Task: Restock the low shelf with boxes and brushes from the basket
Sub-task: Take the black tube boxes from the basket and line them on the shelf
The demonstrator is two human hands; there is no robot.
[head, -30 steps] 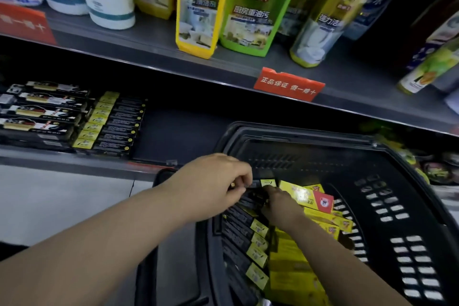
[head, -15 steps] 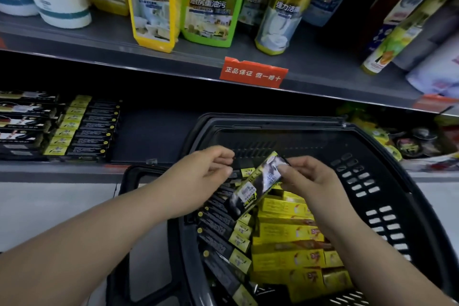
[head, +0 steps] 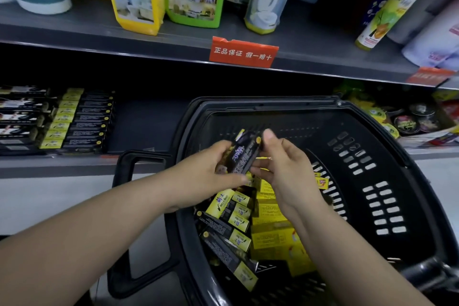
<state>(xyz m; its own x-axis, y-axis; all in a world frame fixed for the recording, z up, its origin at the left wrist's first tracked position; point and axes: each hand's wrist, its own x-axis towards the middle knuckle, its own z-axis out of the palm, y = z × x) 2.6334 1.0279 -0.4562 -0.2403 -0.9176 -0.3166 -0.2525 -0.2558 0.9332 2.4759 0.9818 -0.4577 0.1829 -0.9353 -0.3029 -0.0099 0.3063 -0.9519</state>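
Box [head: 244,154] tilted over basket [head: 372,117] | left grip [head: 211,171] curled round lower end | right grip [head: 280,164] pinching upper end

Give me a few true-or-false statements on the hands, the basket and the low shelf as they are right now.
1. The left hand and right hand both grip a black box above the basket. True.
2. The basket is empty. False: black-and-yellow boxes and yellow boxes lie in it.
3. The low shelf carries rows of boxes at its left. True.
4. The red tag sits on the low shelf's edge. False: it sits on the edge of the upper shelf.
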